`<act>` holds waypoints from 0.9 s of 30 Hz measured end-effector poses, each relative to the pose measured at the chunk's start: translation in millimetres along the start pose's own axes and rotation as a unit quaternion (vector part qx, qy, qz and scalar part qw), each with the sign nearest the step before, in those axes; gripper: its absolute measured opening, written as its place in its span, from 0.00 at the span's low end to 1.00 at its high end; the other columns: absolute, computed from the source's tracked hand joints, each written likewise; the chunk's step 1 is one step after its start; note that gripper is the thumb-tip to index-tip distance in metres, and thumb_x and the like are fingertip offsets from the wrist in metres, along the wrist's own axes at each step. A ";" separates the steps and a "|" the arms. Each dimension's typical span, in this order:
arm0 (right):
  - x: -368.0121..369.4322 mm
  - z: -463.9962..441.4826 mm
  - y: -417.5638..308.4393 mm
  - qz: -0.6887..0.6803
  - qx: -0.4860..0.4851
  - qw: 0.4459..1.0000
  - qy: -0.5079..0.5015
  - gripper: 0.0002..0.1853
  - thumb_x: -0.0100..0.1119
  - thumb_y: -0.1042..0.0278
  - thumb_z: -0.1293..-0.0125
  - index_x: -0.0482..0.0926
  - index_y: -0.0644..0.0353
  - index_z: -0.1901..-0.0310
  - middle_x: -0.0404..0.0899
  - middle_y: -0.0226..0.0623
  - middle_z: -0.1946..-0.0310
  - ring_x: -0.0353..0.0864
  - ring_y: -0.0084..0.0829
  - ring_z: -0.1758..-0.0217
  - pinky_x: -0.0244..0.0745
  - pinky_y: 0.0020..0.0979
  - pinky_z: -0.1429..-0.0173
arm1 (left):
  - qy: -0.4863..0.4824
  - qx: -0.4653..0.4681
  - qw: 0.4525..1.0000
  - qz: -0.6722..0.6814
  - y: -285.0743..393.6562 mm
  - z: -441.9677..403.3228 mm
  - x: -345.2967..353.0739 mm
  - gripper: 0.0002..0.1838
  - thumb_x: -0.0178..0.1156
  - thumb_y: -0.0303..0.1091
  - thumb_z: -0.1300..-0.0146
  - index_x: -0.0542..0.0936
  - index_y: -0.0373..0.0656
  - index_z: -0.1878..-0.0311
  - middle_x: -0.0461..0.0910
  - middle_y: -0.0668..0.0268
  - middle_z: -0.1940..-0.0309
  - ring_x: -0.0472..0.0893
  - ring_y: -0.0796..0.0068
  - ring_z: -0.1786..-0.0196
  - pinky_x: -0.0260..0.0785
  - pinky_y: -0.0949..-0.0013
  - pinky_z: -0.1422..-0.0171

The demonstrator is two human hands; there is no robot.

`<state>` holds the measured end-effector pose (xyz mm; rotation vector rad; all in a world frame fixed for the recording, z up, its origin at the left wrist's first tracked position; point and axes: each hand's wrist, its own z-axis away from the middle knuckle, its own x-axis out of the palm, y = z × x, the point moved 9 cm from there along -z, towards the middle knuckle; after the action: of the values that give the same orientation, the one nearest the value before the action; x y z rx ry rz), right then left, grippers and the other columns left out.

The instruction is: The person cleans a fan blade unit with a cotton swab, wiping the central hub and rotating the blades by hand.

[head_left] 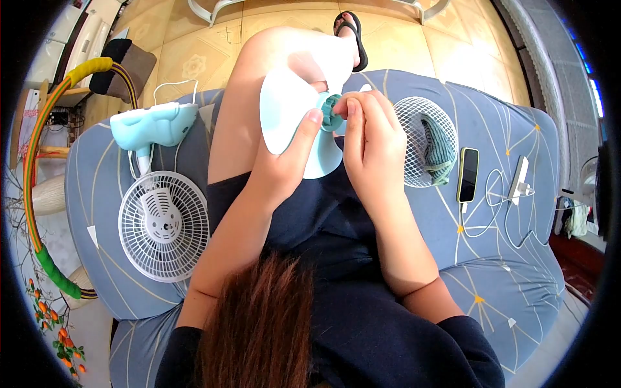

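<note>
My left hand [291, 155] grips a pale blue fan blade [278, 107] above my lap, thumb close to the hub. At the round teal hub [330, 111], the fingers of my right hand [375, 139] are pinched together; what lies between them, if anything, is hidden. To the right, a white mesh fan guard [407, 129] lies on the sofa with a striped grey-green cloth [438, 152] on it. On the left sits the fan's blue base [155, 125], joined to a white rear guard [163, 226] with its motor housing in the centre.
The blue patterned sofa [504, 239] spreads around me. A phone [468, 174] on a charging cable lies at the right, beside a white power strip [519, 180]. A striped hoop [31, 161] stands at the far left, near a plant with orange fruit [65, 339].
</note>
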<state>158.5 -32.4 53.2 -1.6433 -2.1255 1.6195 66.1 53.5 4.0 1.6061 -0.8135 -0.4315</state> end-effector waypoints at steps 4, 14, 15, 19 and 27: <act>0.4 0.0 4.2 -0.017 0.012 1.000 -0.009 0.02 0.55 0.77 0.33 0.77 0.63 0.65 0.76 0.44 0.68 0.77 0.47 0.65 0.72 0.42 0.58 | 0.005 -0.013 1.000 0.008 -2.4 0.4 0.5 0.20 0.49 0.22 0.27 0.69 0.31 0.34 0.77 0.55 0.39 0.75 0.68 0.37 0.65 0.65 0.30; -35.6 -5.0 -2.8 -0.079 -0.005 0.995 0.060 0.09 0.50 0.75 0.28 0.77 0.66 0.67 0.79 0.41 0.72 0.79 0.35 0.68 0.73 0.31 0.61 | -0.003 -0.059 0.995 0.080 -4.5 -5.3 2.6 0.21 0.43 0.28 0.23 0.63 0.29 0.31 0.76 0.55 0.41 0.80 0.69 0.44 0.78 0.67 0.46; -38.0 -5.0 -0.8 -0.095 0.003 0.994 0.057 0.10 0.49 0.75 0.27 0.77 0.66 0.66 0.79 0.40 0.71 0.79 0.33 0.68 0.73 0.31 0.61 | -0.008 -0.068 0.994 0.084 -6.9 -5.0 3.0 0.21 0.42 0.29 0.23 0.62 0.29 0.31 0.76 0.55 0.42 0.80 0.69 0.45 0.78 0.67 0.48; -32.1 -4.5 4.3 -0.121 0.015 0.992 0.030 0.09 0.49 0.75 0.27 0.77 0.66 0.65 0.79 0.39 0.69 0.78 0.31 0.68 0.73 0.30 0.61 | -0.001 -0.080 0.993 0.086 -9.1 -5.8 3.4 0.21 0.42 0.28 0.23 0.63 0.28 0.32 0.77 0.55 0.43 0.80 0.70 0.47 0.78 0.67 0.47; -7.1 -3.8 -1.0 -0.138 0.026 0.988 -0.060 0.06 0.49 0.76 0.28 0.77 0.64 0.62 0.75 0.39 0.68 0.77 0.31 0.69 0.74 0.29 0.60 | 0.025 -0.058 0.995 0.072 -7.2 -2.9 -3.8 0.18 0.50 0.26 0.26 0.71 0.31 0.35 0.80 0.57 0.44 0.80 0.70 0.44 0.73 0.67 0.37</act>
<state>163.1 -34.7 59.4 -1.1982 -2.2242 1.7066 67.4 58.5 -2.9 1.4349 -0.8458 -0.3277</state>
